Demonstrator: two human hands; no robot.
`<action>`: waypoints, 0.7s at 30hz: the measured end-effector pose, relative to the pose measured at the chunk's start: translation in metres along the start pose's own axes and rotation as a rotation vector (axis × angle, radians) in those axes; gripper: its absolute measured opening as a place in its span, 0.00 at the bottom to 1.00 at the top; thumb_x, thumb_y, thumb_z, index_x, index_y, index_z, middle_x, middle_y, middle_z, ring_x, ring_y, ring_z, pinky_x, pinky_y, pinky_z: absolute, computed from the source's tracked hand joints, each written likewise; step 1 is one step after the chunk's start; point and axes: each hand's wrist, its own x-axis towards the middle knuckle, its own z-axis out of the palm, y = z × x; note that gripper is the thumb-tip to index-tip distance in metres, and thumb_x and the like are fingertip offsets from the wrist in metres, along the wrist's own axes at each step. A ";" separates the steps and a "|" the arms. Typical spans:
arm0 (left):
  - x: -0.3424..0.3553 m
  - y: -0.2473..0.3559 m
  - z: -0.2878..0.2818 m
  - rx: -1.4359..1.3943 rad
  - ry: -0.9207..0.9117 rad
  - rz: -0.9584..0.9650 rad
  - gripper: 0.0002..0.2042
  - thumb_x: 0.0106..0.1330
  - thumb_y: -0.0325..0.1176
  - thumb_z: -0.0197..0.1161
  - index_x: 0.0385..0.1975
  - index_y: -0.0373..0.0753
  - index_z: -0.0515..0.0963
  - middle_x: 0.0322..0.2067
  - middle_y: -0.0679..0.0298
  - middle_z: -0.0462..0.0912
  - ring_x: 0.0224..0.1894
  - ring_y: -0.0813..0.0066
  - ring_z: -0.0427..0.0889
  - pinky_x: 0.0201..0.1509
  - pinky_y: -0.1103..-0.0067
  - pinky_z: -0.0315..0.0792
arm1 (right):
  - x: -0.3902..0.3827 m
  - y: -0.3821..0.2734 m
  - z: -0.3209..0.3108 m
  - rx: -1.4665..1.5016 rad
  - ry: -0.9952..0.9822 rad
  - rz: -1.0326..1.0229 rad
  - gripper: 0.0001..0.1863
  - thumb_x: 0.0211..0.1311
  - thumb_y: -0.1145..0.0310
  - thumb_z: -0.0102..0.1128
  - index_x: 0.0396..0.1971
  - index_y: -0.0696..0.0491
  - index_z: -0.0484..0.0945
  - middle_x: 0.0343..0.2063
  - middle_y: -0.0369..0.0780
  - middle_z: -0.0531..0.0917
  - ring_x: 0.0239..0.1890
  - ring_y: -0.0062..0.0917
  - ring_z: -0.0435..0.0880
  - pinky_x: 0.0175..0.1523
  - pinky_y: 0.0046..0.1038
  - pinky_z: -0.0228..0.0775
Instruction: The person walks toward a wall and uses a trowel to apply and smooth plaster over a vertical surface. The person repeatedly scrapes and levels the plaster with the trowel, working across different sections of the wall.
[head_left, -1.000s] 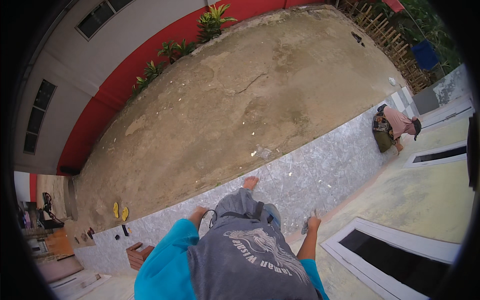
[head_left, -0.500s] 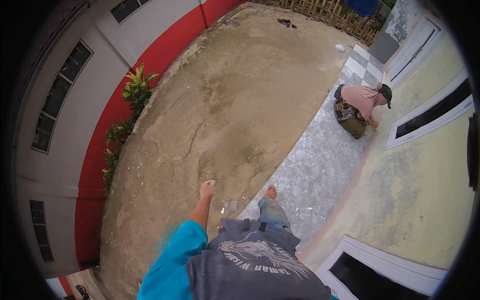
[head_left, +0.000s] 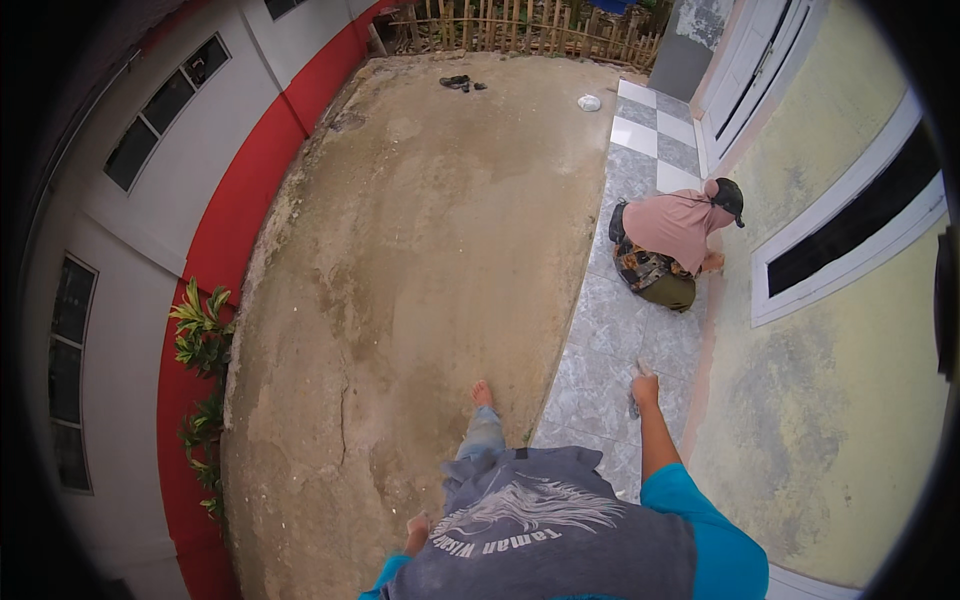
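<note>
My right hand (head_left: 645,388) is out ahead over the grey marbled floor tiles (head_left: 585,385), its fingers closed. A narrow grey thing shows along its edge, too small to make out. My left hand (head_left: 418,524) hangs low beside my dark grey printed top (head_left: 560,520), over the concrete; its fingers are small and partly hidden, so their state is unclear. My bare foot (head_left: 483,393) is stepping on the concrete yard (head_left: 420,250). Further on, a co-worker (head_left: 670,235) in a pink head covering and dark cap crouches on the tiles, one hand low against the wall.
A yellowish wall (head_left: 800,400) with white-framed windows (head_left: 850,220) runs along the right. Leafy plants (head_left: 203,325) line the red-and-white building (head_left: 235,200) at left. Dark footwear (head_left: 458,83) and a whitish bundle (head_left: 589,103) lie far ahead, before a bamboo fence (head_left: 500,28).
I have moved forward, nearer the crouching co-worker, and the view has turned right. My left hand has swung back; my right hand has come into view ahead. A foot now shows on the concrete.
</note>
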 end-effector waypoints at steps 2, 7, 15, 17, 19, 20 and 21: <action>0.034 0.042 0.021 0.246 -0.072 -0.091 0.18 0.74 0.42 0.63 0.54 0.36 0.86 0.41 0.60 0.90 0.37 0.67 0.89 0.37 0.66 0.81 | 0.040 0.003 0.058 -0.006 0.005 0.078 0.30 0.73 0.66 0.60 0.74 0.47 0.75 0.24 0.38 0.84 0.18 0.26 0.78 0.24 0.33 0.71; 0.116 0.268 0.081 0.660 -0.152 -0.029 0.19 0.76 0.43 0.63 0.57 0.37 0.84 0.46 0.59 0.89 0.40 0.65 0.90 0.38 0.65 0.81 | 0.044 0.012 0.155 -0.557 -0.192 0.491 0.35 0.60 0.51 0.64 0.67 0.52 0.81 0.63 0.56 0.83 0.68 0.51 0.80 0.72 0.39 0.74; 0.178 0.828 0.208 -0.035 0.001 0.738 0.20 0.79 0.41 0.59 0.63 0.37 0.81 0.44 0.60 0.88 0.41 0.67 0.87 0.45 0.70 0.80 | 0.097 -0.016 0.214 -0.310 -0.398 0.711 0.34 0.61 0.49 0.70 0.59 0.59 0.83 0.58 0.55 0.86 0.61 0.47 0.86 0.65 0.40 0.78; 0.180 0.927 0.249 -0.176 0.039 0.819 0.22 0.80 0.42 0.57 0.67 0.37 0.78 0.52 0.56 0.86 0.47 0.62 0.86 0.49 0.67 0.80 | 0.168 -0.029 0.234 -0.305 -0.404 0.730 0.33 0.61 0.49 0.70 0.58 0.61 0.84 0.57 0.56 0.86 0.59 0.46 0.87 0.63 0.40 0.79; 0.175 0.994 0.290 -0.287 0.156 0.786 0.27 0.81 0.45 0.56 0.73 0.37 0.72 0.62 0.50 0.82 0.57 0.55 0.85 0.57 0.59 0.77 | 0.261 -0.074 0.246 -0.402 -0.444 0.577 0.33 0.60 0.50 0.71 0.56 0.62 0.84 0.55 0.57 0.87 0.58 0.44 0.89 0.62 0.40 0.80; 0.171 1.013 0.309 -0.238 0.018 0.752 0.27 0.81 0.45 0.56 0.74 0.38 0.71 0.64 0.51 0.81 0.58 0.54 0.85 0.57 0.59 0.77 | 0.317 -0.112 0.247 -0.512 -0.467 0.347 0.33 0.60 0.50 0.72 0.55 0.63 0.85 0.54 0.58 0.87 0.57 0.44 0.89 0.61 0.40 0.81; 0.169 1.028 0.331 -0.180 -0.023 0.628 0.27 0.81 0.46 0.55 0.74 0.39 0.71 0.66 0.51 0.80 0.58 0.52 0.85 0.57 0.58 0.76 | 0.377 -0.159 0.246 -0.592 -0.411 0.079 0.33 0.60 0.50 0.72 0.54 0.64 0.85 0.53 0.59 0.88 0.56 0.43 0.90 0.60 0.40 0.81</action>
